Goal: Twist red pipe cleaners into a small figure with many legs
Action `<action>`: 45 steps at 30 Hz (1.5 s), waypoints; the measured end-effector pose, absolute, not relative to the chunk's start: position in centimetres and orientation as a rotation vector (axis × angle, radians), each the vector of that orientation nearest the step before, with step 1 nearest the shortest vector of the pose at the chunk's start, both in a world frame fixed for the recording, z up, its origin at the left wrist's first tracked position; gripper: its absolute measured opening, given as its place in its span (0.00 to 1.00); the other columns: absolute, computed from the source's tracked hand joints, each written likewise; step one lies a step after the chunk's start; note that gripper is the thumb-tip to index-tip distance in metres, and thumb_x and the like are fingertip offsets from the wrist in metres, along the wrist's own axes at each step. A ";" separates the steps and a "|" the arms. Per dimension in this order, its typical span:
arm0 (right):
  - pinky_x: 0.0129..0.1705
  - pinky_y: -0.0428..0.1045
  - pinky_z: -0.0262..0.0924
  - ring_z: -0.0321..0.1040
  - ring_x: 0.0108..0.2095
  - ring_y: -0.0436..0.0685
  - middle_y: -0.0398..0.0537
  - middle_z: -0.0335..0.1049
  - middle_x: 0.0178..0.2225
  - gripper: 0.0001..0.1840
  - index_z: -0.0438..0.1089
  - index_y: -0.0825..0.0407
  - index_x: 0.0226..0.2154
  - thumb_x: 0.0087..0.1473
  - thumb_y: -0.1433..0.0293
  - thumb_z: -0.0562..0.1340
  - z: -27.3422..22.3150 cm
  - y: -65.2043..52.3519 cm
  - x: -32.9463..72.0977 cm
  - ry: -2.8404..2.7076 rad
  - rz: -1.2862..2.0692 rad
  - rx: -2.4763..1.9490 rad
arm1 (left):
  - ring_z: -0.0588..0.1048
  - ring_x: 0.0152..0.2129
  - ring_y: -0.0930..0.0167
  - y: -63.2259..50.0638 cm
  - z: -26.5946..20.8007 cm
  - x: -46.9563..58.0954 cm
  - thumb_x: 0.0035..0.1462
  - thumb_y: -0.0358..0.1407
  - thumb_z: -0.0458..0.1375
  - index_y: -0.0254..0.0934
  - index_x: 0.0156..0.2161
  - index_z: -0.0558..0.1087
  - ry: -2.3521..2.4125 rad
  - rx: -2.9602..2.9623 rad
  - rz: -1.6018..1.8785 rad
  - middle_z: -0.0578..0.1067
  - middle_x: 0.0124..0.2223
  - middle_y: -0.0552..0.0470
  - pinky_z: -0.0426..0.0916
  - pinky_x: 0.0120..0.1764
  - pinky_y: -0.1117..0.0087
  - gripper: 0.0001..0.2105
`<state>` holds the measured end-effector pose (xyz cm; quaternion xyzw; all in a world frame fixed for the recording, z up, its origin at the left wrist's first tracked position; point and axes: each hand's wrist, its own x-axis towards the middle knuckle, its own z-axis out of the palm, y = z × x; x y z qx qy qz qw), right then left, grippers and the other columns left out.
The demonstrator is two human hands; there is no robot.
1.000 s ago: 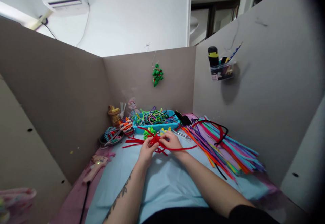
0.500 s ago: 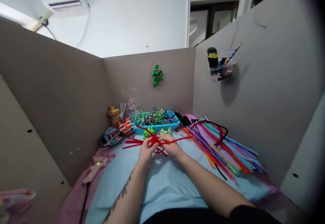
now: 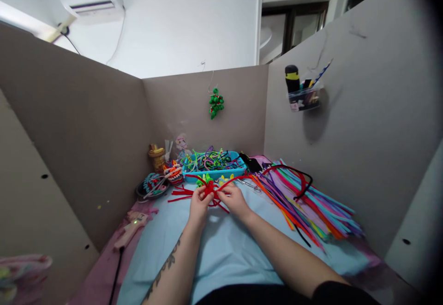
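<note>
Both my hands meet over the blue cloth, working on a bundle of red pipe cleaners (image 3: 209, 188) with loose ends sticking out. My left hand (image 3: 200, 205) pinches the bundle from the left, its thumb near the middle. On the other side, my right hand (image 3: 236, 201) has its fingertips closed on a red stem that runs up and to the right. Just behind the hands sit a small green figure (image 3: 204, 178) and a yellow-and-blue one (image 3: 225, 180), partly covered. More red pipe cleaners (image 3: 180, 195) lie left of my left hand.
A blue basket (image 3: 197, 175) of tangled pipe cleaners stands behind. Right of it spreads a pile of straight coloured pipe cleaners (image 3: 304, 199), with scissors (image 3: 249, 184) nearby. On the left are a dark bowl (image 3: 140, 195) and a pink glue gun (image 3: 131, 232). Grey panels enclose the table.
My right hand has drawn slightly away from the left. The red stem on the right, nearly level before, now slants upward. The whole view has shifted a little.
</note>
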<state>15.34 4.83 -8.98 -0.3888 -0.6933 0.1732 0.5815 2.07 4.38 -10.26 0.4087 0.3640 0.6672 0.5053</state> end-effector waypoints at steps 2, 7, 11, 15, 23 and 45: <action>0.35 0.50 0.61 0.65 0.30 0.54 0.46 0.69 0.24 0.09 0.72 0.53 0.19 0.46 0.71 0.58 -8.8 4.7 15.5 -1.576 0.452 -0.890 | 0.75 0.29 0.70 4.4 -10.3 2.1 0.33 0.35 0.68 0.34 0.37 0.67 0.848 0.976 1.608 0.76 0.32 0.50 0.64 0.37 0.69 0.23; 0.37 0.50 0.62 0.67 0.32 0.54 0.46 0.71 0.28 0.08 0.74 0.52 0.23 0.46 0.71 0.59 -8.3 4.3 15.7 -1.639 0.560 -0.778 | 0.75 0.28 0.70 4.6 -10.5 1.8 0.32 0.36 0.69 0.35 0.37 0.66 0.858 0.872 1.614 0.76 0.32 0.51 0.65 0.36 0.69 0.24; 0.40 0.51 0.62 0.67 0.35 0.55 0.47 0.71 0.31 0.09 0.74 0.51 0.28 0.45 0.73 0.58 -8.4 4.4 15.7 -1.673 0.508 -0.768 | 0.75 0.29 0.71 4.6 -10.3 1.6 0.32 0.35 0.69 0.35 0.37 0.67 0.819 0.823 1.614 0.77 0.33 0.50 0.65 0.36 0.70 0.24; 0.45 0.54 0.58 0.65 0.40 0.57 0.47 0.71 0.34 0.13 0.72 0.50 0.34 0.44 0.76 0.60 -8.8 4.7 15.7 -1.722 0.341 -0.786 | 0.75 0.28 0.71 4.4 -10.0 1.6 0.32 0.34 0.69 0.35 0.37 0.67 0.818 0.797 1.592 0.77 0.33 0.50 0.65 0.35 0.70 0.24; 0.38 0.52 0.58 0.62 0.34 0.57 0.46 0.69 0.26 0.03 0.71 0.51 0.26 0.46 0.72 0.61 -9.2 4.7 15.5 -1.675 0.256 -0.887 | 0.75 0.29 0.71 4.1 -10.0 1.7 0.31 0.34 0.69 0.36 0.37 0.67 0.743 0.896 1.553 0.76 0.32 0.52 0.64 0.36 0.70 0.24; 0.41 0.52 0.53 0.57 0.37 0.57 0.46 0.67 0.28 0.13 0.70 0.50 0.26 0.46 0.80 0.53 -9.5 4.7 15.6 -1.777 0.245 -0.967 | 0.74 0.31 0.69 4.3 -10.2 1.9 0.36 0.34 0.67 0.35 0.33 0.69 0.792 1.142 1.596 0.76 0.31 0.50 0.65 0.37 0.69 0.16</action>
